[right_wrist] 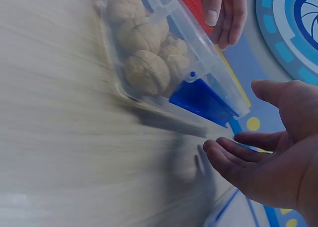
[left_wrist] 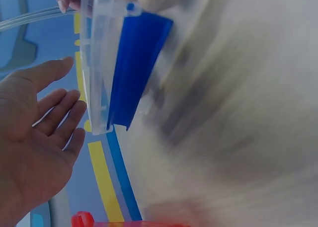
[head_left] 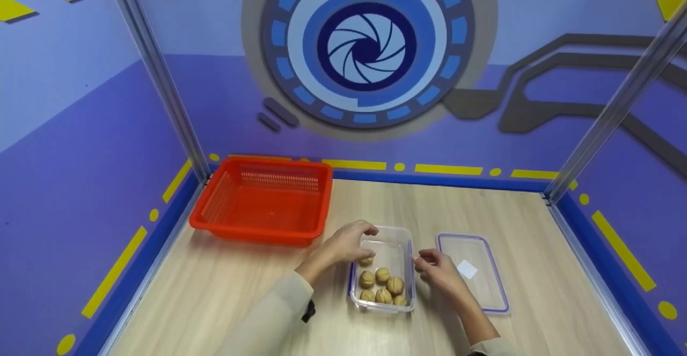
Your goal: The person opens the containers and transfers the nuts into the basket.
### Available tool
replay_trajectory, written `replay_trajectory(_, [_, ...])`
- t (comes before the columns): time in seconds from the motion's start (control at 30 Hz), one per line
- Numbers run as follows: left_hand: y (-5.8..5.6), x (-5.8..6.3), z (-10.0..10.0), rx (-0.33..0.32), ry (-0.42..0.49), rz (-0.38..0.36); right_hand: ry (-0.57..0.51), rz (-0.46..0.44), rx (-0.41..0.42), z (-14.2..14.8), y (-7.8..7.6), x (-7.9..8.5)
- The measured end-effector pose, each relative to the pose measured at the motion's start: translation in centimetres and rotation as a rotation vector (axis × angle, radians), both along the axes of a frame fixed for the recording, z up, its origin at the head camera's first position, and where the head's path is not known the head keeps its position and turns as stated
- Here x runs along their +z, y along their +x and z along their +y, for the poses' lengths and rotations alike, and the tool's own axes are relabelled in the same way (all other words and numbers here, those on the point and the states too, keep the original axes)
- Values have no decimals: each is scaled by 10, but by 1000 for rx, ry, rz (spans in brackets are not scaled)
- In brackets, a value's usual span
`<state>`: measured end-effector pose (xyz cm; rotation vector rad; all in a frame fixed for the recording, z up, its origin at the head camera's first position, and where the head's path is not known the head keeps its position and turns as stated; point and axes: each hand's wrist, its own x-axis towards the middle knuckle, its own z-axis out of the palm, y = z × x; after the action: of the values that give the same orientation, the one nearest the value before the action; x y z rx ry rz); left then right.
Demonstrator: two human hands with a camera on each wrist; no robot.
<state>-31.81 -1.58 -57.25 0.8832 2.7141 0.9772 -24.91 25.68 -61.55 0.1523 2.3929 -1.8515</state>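
Observation:
A clear plastic food container [head_left: 394, 238] with blue side clips stands lidless on the table, several walnuts [head_left: 383, 296] gathered mostly toward its near end. Over its left rim reaches my left hand [head_left: 349, 242], with relaxed, parted fingers and nothing in its grasp. In the left wrist view that palm [left_wrist: 37, 147] faces the container beside a hanging blue clip [left_wrist: 139, 63]. My right hand [head_left: 439, 274] is just off the container's right side, fingers loosely bent. The right wrist view shows its thumb and fingers [right_wrist: 233, 162] apart and empty, close to the other blue clip [right_wrist: 203, 103].
A clear lid [head_left: 480, 286] with a blue-purple seal and a white label lies flat to the right of the container. At the back left stands a red plastic basket [head_left: 263, 235]. Printed panels [head_left: 225, 103] with metal posts enclose the wooden table [head_left: 214, 281].

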Motion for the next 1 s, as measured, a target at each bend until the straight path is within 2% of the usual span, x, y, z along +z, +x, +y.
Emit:
replay_trajectory(0.33, [-8, 2, 3, -68, -135, -6, -75, -39, -15, -12, 1, -10])
replay_trajectory(0.5, [-9, 0, 3, -102, -203, 70, -95, -39, -30, -16, 3, -14])
replay_trajectory(0.9, [-10, -6, 5, -111, -352, 127, -74, -33, -27, -17, 5, -15])
replay_trajectory(1.0, [-11, -8, 7, -122, -381, 173, -63, -21, -31, -17, 5, -14])
